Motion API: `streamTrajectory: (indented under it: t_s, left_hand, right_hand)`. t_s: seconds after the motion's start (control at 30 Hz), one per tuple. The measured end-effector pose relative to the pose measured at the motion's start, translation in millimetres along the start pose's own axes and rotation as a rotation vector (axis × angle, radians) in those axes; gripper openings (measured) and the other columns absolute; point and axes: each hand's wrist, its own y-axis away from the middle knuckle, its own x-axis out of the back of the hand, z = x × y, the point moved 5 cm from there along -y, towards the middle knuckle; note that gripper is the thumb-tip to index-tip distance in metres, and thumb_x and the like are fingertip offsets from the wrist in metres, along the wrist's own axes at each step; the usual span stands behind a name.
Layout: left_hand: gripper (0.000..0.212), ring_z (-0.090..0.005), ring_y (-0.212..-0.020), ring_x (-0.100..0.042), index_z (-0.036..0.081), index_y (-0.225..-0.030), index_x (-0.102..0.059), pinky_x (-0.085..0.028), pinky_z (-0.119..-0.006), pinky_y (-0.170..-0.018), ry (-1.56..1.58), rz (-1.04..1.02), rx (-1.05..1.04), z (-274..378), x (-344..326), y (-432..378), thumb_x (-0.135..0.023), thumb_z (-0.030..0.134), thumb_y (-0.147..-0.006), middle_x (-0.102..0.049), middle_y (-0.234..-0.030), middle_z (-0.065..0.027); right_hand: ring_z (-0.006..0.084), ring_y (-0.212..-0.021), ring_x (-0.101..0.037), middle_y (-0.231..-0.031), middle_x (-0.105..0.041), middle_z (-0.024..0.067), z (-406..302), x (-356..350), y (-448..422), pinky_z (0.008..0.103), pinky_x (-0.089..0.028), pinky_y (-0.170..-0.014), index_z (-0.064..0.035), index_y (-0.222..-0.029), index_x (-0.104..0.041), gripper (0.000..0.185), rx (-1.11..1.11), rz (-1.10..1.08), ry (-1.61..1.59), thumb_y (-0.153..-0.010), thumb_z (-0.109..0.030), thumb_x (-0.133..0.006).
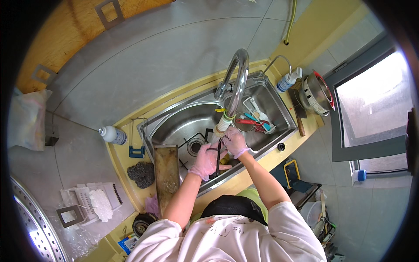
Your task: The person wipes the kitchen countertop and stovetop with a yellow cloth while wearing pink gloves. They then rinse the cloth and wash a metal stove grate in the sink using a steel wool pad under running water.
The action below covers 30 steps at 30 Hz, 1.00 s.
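Note:
Both hands wear thin pink plastic gloves over the left basin of a stainless steel sink (178,122). My left hand (208,159) holds a black metal stove grate (218,157), its fingers spread around the bars. My right hand (235,142) grips the upper part of the same grate, just below the tap's spout (224,123). Water seems to run from the spout onto the hands. Another dark grate (184,144) lies in the basin around the drain (196,146). Something yellow (225,159) shows partly behind the hands.
A grimy metal tray (167,177) leans across the sink's left edge beside a steel wool scourer (140,174). Utensils, including red-handled ones (247,121), fill the right basin. A cleaver (299,114), stacked metal bowls (316,93) and a pump bottle (288,81) stand at right.

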Motion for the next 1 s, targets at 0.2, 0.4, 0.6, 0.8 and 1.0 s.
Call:
streamTrajectory:
  t_s: [0.2,0.4,0.6,0.8,1.0]
  left_hand:
    - [0.050,-0.0257,-0.116,-0.047,0.012,-0.125,-0.044,-0.045,-0.046,-0.071,-0.233,0.056,0.028,6.9,7.3,7.2,-0.033,0.039,-0.084,-0.048,-0.125,0.0000]
    - [0.051,-0.0226,-0.098,-0.054,0.010,-0.124,-0.046,-0.031,-0.022,-0.043,-0.297,0.062,-0.006,10.7,9.1,9.0,-0.036,0.034,-0.081,-0.050,-0.126,0.0014]
    - [0.057,-0.0112,-0.050,-0.039,0.000,-0.123,-0.049,-0.027,-0.022,-0.038,-0.313,0.105,-0.087,14.2,12.7,7.7,-0.037,0.030,-0.075,-0.057,-0.114,-0.0079]
    - [0.058,-0.0078,-0.044,-0.033,0.001,-0.123,-0.049,-0.021,-0.021,-0.038,-0.467,0.099,-0.095,8.6,33.0,10.7,-0.033,0.032,-0.077,-0.060,-0.093,-0.0040]
    - [0.056,-0.0086,-0.044,-0.031,-0.001,-0.119,-0.052,-0.020,-0.021,-0.039,-0.398,0.168,-0.127,8.5,29.5,22.3,-0.034,0.029,-0.076,-0.060,-0.086,-0.0034]
  right_hand:
    - [0.0322,-0.085,-0.055,-0.086,-0.058,0.0131,-10.3,-5.9,24.8,0.0393,-0.045,-0.074,-0.0059,-0.089,-0.064,0.020,0.044,-0.019,-0.036,-0.069,-0.006,-0.058]
    - [0.0337,-0.084,-0.055,-0.086,-0.058,0.0146,2.1,16.1,-23.7,0.0402,-0.044,-0.075,-0.0059,-0.087,-0.064,0.017,-0.047,0.053,0.122,-0.073,-0.011,-0.055]
    - [0.0261,-0.087,-0.057,-0.088,-0.061,0.0132,20.4,32.1,2.5,0.0325,-0.043,-0.080,-0.0024,-0.095,-0.064,0.018,-0.237,0.343,-0.261,-0.081,-0.012,-0.056]
    - [0.0314,-0.083,-0.053,-0.083,-0.056,0.0138,5.1,24.3,-8.5,0.0370,-0.043,-0.076,-0.0036,-0.092,-0.064,0.016,0.051,0.061,-0.186,-0.077,-0.007,-0.059]
    - [0.0231,-0.085,-0.053,-0.085,-0.056,0.0092,2.0,15.2,4.1,0.0321,-0.041,-0.079,-0.0016,-0.092,-0.063,0.014,-0.193,0.062,-0.452,-0.082,-0.009,-0.057]
